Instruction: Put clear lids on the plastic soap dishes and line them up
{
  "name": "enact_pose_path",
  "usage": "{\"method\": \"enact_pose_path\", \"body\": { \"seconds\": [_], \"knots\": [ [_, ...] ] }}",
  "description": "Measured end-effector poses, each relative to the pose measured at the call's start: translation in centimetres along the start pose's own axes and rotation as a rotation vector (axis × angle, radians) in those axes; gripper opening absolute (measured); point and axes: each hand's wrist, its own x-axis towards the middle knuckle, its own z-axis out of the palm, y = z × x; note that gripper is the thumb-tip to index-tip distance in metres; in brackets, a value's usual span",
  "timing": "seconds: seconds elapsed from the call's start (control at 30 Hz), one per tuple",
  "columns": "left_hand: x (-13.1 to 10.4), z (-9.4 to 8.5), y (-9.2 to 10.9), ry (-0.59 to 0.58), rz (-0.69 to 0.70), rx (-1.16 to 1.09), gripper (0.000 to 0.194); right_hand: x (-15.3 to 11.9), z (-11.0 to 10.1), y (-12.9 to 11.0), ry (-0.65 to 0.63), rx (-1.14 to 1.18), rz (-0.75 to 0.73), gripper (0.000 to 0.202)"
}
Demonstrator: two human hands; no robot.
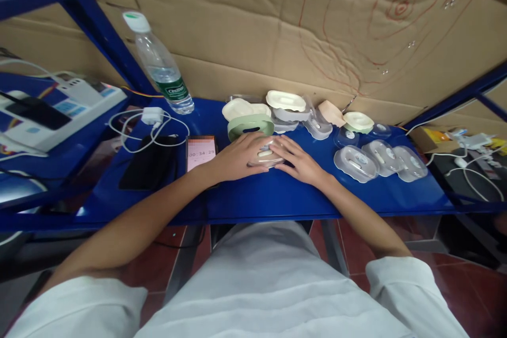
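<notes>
Near the front of the blue table [253, 200], my left hand [237, 158] and my right hand [299, 159] close in from both sides on a small oval box [266, 154] with a clear cover. Fingers of both hands wrap round its rim and cover part of it. Just behind my left hand stands a green oval dish [250, 125], with cream pieces [241, 109] behind it. Grey and clear cases [291, 115] with a cream tray [285, 100] on top lie behind the box.
Three closed clear-lidded cases [356, 162] lie right, below a peach piece [331, 113] and a cream-green dish [358, 122]. At left are a phone [201, 149], a black pouch [144, 169], a charger [152, 115] and a water bottle [164, 71]. Cardboard [237, 21] stands behind.
</notes>
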Motion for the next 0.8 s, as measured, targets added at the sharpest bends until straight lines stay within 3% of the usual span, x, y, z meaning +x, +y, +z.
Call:
{"method": "enact_pose_path", "body": {
  "seconds": [0.17, 0.37, 0.47, 0.63, 0.8],
  "knots": [
    [0.0, 0.1, 0.1, -0.017, -0.088, -0.023, 0.083, -0.1, 0.6, 1.4, 0.004, 0.035, 0.022, 0.069],
    [-0.6, -0.5, -0.1, -0.121, -0.018, 0.084, 0.098, -0.8, 1.4, 1.6, 0.061, -0.016, -0.003, 0.071],
    [-1.0, -0.9, 0.3, -0.151, -0.008, 0.132, 0.095, -0.8, 1.5, 1.4, 0.092, 0.015, -0.037, 0.074],
    [-1.0, -1.2, 1.2, -0.147, -0.029, 0.223, 0.085, -0.6, 1.5, 1.4, 0.044, 0.098, 0.032, 0.074],
    [-1.0, -1.0, 0.4, -0.127, -0.006, 0.144, 0.088, -0.3, 1.6, 1.3, 0.006, 0.085, 0.071, 0.074]
  ]
}}
